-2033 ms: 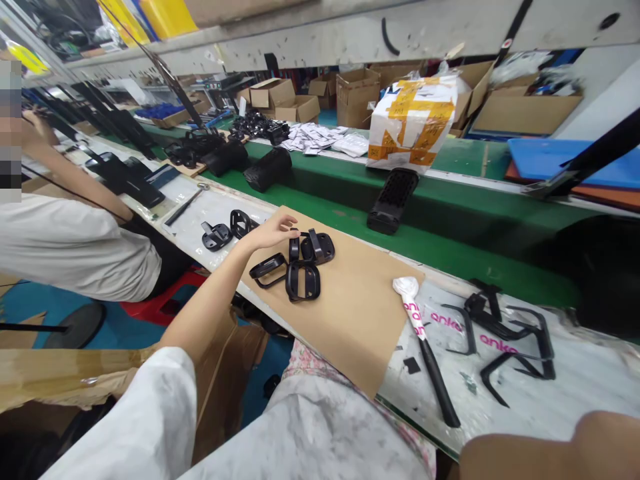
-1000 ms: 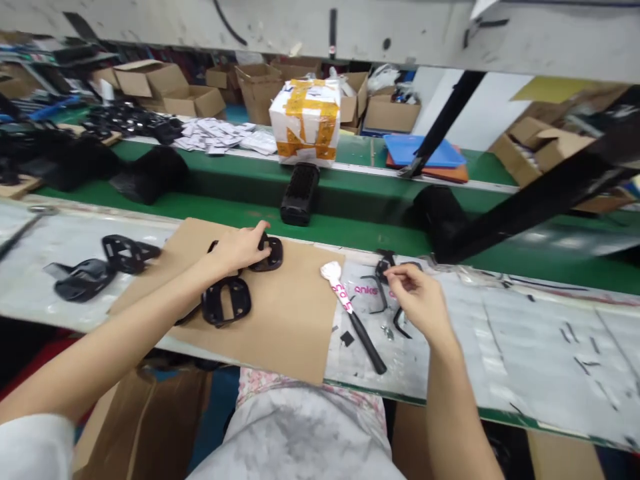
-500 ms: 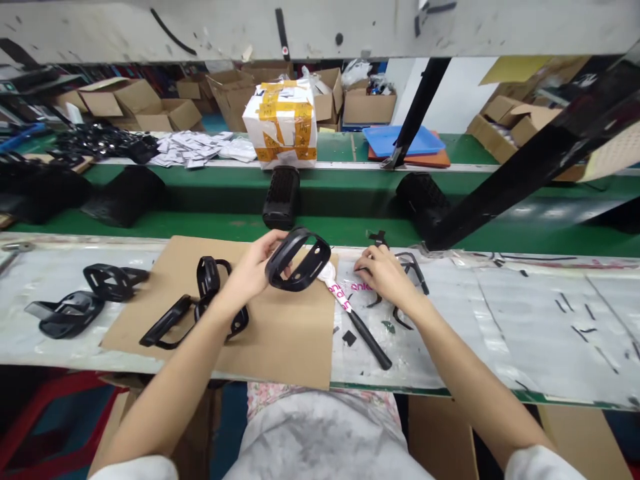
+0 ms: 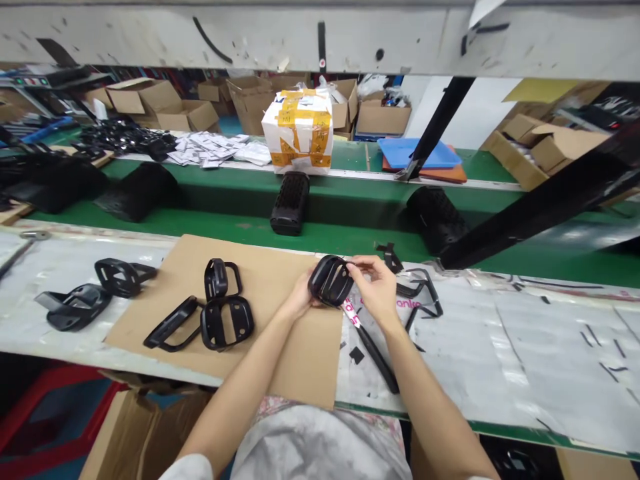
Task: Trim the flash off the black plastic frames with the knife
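Just above the right part of a cardboard sheet (image 4: pixel 295 360), my left hand (image 4: pixel 300 293) grips a black plastic frame (image 4: pixel 327 280) from its left and lower side. The frame is tilted, with its opening towards me. At its right rim, my right hand (image 4: pixel 374 283) has thumb and forefinger pinched together. Whether a small piece sits between them is hidden. Below the right hand lies a black-handled tool (image 4: pixel 376 357), its upper part wrapped in white with pink lettering. Bent thin black pieces (image 4: pixel 425 293) lie to the right.
More black frames (image 4: pixel 227 323) rest on the cardboard, and two others (image 4: pixel 120 277) lie left of it. Black speaker-shaped housings (image 4: pixel 290 203) stand on the green conveyor behind. A taped white box (image 4: pixel 299 130) is beyond. A slanted black post (image 4: pixel 540 200) crosses the right side.
My left hand has moved right and down with the frame. My right hand has left the thin black pieces and come to the frame's right rim. The view has shifted slightly.
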{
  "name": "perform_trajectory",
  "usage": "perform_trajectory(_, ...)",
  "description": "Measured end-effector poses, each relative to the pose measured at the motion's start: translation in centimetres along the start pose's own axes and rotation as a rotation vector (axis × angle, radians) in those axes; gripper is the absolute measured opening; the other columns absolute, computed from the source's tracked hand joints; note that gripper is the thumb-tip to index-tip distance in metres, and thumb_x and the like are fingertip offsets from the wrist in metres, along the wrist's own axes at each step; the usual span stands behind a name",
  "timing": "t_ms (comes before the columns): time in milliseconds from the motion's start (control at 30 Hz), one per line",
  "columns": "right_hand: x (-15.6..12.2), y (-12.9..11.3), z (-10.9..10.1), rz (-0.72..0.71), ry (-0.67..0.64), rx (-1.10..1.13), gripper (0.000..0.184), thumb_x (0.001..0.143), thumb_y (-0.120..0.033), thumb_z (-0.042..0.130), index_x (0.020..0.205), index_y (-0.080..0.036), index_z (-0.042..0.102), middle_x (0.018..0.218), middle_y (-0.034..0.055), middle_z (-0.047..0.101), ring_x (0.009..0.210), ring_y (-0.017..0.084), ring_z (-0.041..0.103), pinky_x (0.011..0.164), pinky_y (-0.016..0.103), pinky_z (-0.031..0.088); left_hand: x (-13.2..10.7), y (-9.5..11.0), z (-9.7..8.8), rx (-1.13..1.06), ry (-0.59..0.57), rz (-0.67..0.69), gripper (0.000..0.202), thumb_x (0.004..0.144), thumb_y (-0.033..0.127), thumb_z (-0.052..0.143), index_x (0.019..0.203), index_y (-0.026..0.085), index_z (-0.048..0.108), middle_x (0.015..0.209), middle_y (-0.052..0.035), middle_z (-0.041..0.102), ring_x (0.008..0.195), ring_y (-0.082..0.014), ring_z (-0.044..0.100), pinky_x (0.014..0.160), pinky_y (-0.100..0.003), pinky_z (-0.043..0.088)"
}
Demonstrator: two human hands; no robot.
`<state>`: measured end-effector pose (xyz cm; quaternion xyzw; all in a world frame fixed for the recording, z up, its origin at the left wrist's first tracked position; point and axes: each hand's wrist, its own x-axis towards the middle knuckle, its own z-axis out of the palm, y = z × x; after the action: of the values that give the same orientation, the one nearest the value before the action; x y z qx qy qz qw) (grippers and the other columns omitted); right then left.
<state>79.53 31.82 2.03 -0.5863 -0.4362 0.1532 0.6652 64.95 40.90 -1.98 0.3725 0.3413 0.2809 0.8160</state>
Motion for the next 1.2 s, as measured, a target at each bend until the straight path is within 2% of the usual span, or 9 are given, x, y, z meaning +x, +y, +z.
perform_trajectory(133, -1.1, 0.6, -0.1, -0.217, 0.056, -0.181, 0.009, 0.095, -0.028, 0.077, 0.088, -0.023, 0.074, 0.088, 0.0042, 0.070, 0.071, 0.018, 0.059, 0.064, 0.034, 0.053, -0.1, 0.0, -0.6, 0.060, -0.043, 0.058, 0.046, 0.070, 0.049, 0.088, 0.100, 0.016, 0.078, 0.089, -0.0070, 0.079, 0.078, -0.0212, 0.070, 0.069, -0.030, 0.054)
perform_trajectory(233, -1.3, 0.7, -0.7, -0.279, 0.039, -0.245, 0.008, 0.097, -0.022, 0.074, 0.089, -0.023, 0.073, 0.088, 0.0037, 0.068, 0.070, 0.018, 0.058, 0.064, 0.034, 0.052, 0.0, -0.4, -0.4, 0.109, -0.039, 0.099, 0.051, 0.071, 0.053, 0.090, 0.104, 0.016, 0.079, 0.106, -0.0092, 0.080, 0.094, -0.0237, 0.071, 0.083, -0.031, 0.055)
perform_trajectory(500, -1.8, 1.4, -0.5, -0.253, 0.078, -0.281, 0.003, 0.096, -0.023, 0.074, 0.094, -0.023, 0.072, 0.091, 0.0044, 0.071, 0.065, 0.017, 0.059, 0.059, 0.033, 0.051, -1.2, -0.4, 0.2, 0.225, -0.190, 0.109, 0.052, 0.076, 0.044, 0.085, 0.117, 0.016, 0.072, 0.099, -0.0051, 0.074, 0.086, -0.0203, 0.065, 0.076, -0.028, 0.050)
perform_trajectory(633, -2.1, 1.6, -0.2, -0.236, 0.045, -0.251, 0.004, 0.096, -0.020, 0.072, 0.097, -0.023, 0.070, 0.089, 0.0017, 0.066, 0.064, 0.015, 0.056, 0.063, 0.032, 0.052, -1.6, 0.4, 0.8, 0.167, -0.143, 0.111, 0.035, 0.066, 0.029, 0.075, 0.098, 0.015, 0.070, 0.078, 0.0000, 0.066, 0.067, -0.0140, 0.055, 0.063, -0.024, 0.043)
perform_trajectory(767, -2.2, 2.1, 0.2, -0.225, -0.010, -0.267, 0.018, 0.093, -0.018, 0.068, 0.111, -0.023, 0.071, 0.104, 0.0062, 0.067, 0.082, 0.020, 0.062, 0.075, 0.036, 0.057, -1.7, 0.9, 0.9, -0.005, -0.169, 0.063, 0.024, 0.063, 0.026, 0.071, 0.079, 0.019, 0.054, 0.055, 0.0095, 0.038, 0.047, -0.0059, 0.028, 0.048, -0.019, 0.026)
perform_trajectory(867, -2.5, 2.3, 0.3, -0.132, -0.115, -0.143, 0.031, 0.099, -0.030, 0.065, 0.129, -0.024, 0.067, 0.129, 0.0126, 0.064, 0.107, 0.026, 0.067, 0.090, 0.042, 0.060, -1.5, 0.8, 0.8, -0.067, -0.236, 0.058, 0.034, 0.074, 0.039, 0.077, 0.077, 0.021, 0.049, 0.052, 0.0107, 0.033, 0.044, -0.0053, 0.022, 0.044, -0.018, 0.021)
perform_trajectory(967, -3.0, 1.7, 0.3, 0.036, -0.286, 0.068, 0.056, 0.105, -0.061, 0.055, 0.150, -0.028, 0.055, 0.150, 0.0133, 0.059, 0.137, 0.032, 0.060, 0.113, 0.050, 0.053, -1.3, 0.5, 0.7, -0.129, -0.286, 0.038, 0.054, 0.087, 0.066, 0.072, 0.073, 0.021, 0.046, 0.050, 0.0095, 0.031, 0.043, -0.0055, 0.021, 0.043, -0.017, 0.021)
perform_trajectory(1067, -3.3, 0.8, 0.3, 0.112, -0.398, 0.139, 0.093, 0.091, -0.089, 0.053, 0.162, -0.029, 0.043, 0.163, 0.0131, 0.050, 0.152, 0.037, 0.047, 0.124, 0.055, 0.045, -1.2, 0.6, 0.7, -0.186, -0.280, -0.033, 0.060, 0.094, 0.071, 0.064, 0.069, 0.020, 0.046, 0.050, 0.0075, 0.033, 0.043, -0.0063, 0.026, 0.043, -0.018, 0.027)
perform_trajectory(1200, -3.5, 0.5, 0.5, 0.089, -0.383, 0.098, 0.091, 0.089, -0.078, 0.070, 0.158, -0.026, 0.044, 0.163, 0.0161, 0.047, 0.150, 0.037, 0.049, 0.126, 0.055, 0.041, -1.3, 1.1, 0.6, -0.145, -0.235, -0.042, 0.054, 0.087, 0.066, 0.077, 0.076, 0.014, 0.064, 0.060, -0.0002, 0.057, 0.051, -0.0091, 0.049, 0.051, -0.021, 0.042)
